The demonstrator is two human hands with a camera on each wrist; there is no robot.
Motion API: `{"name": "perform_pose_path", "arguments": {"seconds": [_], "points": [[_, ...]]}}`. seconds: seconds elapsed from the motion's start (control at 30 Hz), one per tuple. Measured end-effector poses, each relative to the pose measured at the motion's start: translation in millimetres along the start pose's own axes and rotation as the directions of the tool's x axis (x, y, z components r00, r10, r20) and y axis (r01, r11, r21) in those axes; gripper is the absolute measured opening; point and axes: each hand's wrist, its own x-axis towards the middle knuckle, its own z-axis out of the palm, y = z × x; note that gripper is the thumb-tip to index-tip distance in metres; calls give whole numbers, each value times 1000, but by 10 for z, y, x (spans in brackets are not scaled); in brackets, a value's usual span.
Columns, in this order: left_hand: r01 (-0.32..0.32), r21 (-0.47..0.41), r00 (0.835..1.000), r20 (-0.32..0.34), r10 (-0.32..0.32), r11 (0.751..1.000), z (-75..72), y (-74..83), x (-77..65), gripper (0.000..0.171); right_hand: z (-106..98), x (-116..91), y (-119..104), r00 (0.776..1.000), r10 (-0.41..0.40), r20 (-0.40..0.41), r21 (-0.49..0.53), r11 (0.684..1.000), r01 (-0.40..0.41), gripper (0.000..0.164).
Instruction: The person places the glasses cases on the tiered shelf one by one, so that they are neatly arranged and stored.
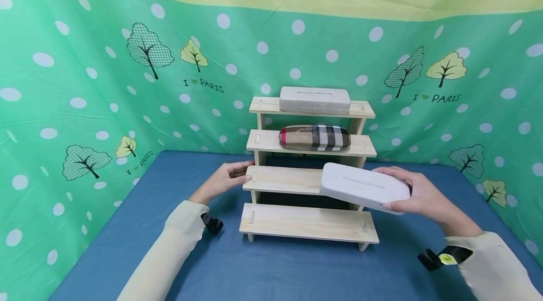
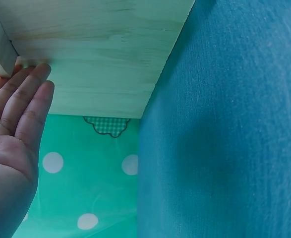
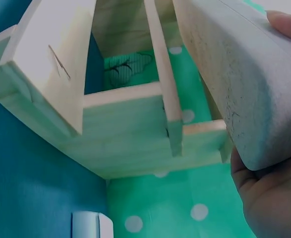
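My right hand (image 1: 417, 192) grips a pale grey glasses case (image 1: 360, 185) by its right end, thumb in front and fingers behind. The case is tilted and overlaps the right part of the second shelf from the bottom (image 1: 282, 178) in the head view. In the right wrist view, the case's underside (image 3: 224, 74) is off the boards. My left hand (image 1: 225, 179) touches the left end of that same shelf. Its fingers (image 2: 24, 101) lie nearly straight against the wooden side panel (image 2: 100, 64) in the left wrist view; the thumb is hidden there.
The four-tier wooden stand stands on a blue-covered table (image 1: 292, 272). A similar grey case (image 1: 315, 101) lies on the top shelf, a plaid case (image 1: 315, 138) one tier below. A white object (image 3: 88, 225) sits beside the stand. Green dotted cloth (image 1: 242, 79) hangs behind.
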Motion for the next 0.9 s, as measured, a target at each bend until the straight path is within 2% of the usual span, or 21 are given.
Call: {"name": "perform_pose_path", "arguments": {"seconds": [0.17,0.3,0.5,0.9], "points": [[0,7,1000,2,0,1000,0,9,-7,53,117,111,-18,999,-31,-26,-20,999,31,64],[-2,-4,1000,6,2,1000,-1,0,-1,53,189,188,-9,999,-31,-36,8,999,32,64],[-12,-11,1000,15,12,1000,-1,15,5,53,293,277,-1,1000,-1,5,65,998,1,63],[12,21,1000,19,-12,1000,-24,34,27,52,431,472,-18,995,59,85,133,989,-70,65]]}}
